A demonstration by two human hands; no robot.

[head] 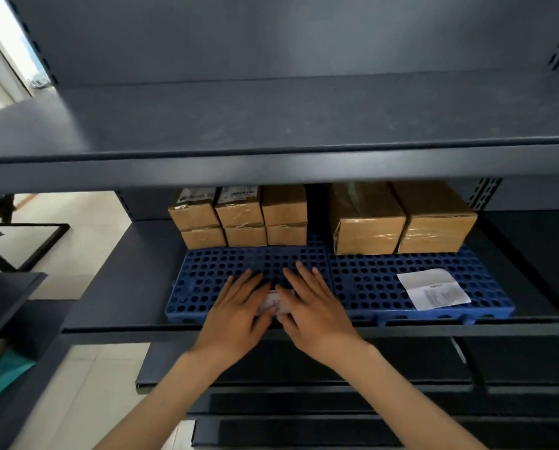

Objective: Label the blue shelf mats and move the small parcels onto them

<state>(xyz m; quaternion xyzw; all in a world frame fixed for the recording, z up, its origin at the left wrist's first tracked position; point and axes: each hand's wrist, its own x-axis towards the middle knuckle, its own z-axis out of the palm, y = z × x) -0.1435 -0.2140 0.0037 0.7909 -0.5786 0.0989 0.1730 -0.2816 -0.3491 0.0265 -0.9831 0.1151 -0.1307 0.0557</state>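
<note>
Down on the middle shelf (115, 287) of a dark grey metal rack, two blue shelf mats sit side by side along the front edge, touching each other. Both hands lie flat on the left mat (206, 277), fingers spread and pointing toward the back of the shelf. The left hand (236, 310) and the right hand (313, 306) sit close together near the mat's front edge, with a small white label (271, 303) showing in the gap between them. Palms and fingers press down on it rather than curl around it; neither hand is closed on anything, and the thumbs meet over the label's near side. Most of the label is covered, so its print cannot be read.

Toward the back edge of the left mat stand six small parcels (239, 219), brown cardboard boxes stacked two high in three columns, the top-left two bearing printed stickers. On the right mat (369, 287), two larger parcels (401, 219) wrapped in clear tape stand side by side at the back. A second white label (434, 289) lies flat near the front right corner of that mat, slightly turned.

Above, the upper shelf (271, 118) is bare where visible. Below the front edge, more dark shelf boards (304, 397) show between the forearms. Pale tiled floor (86, 228) shows at left.
</note>
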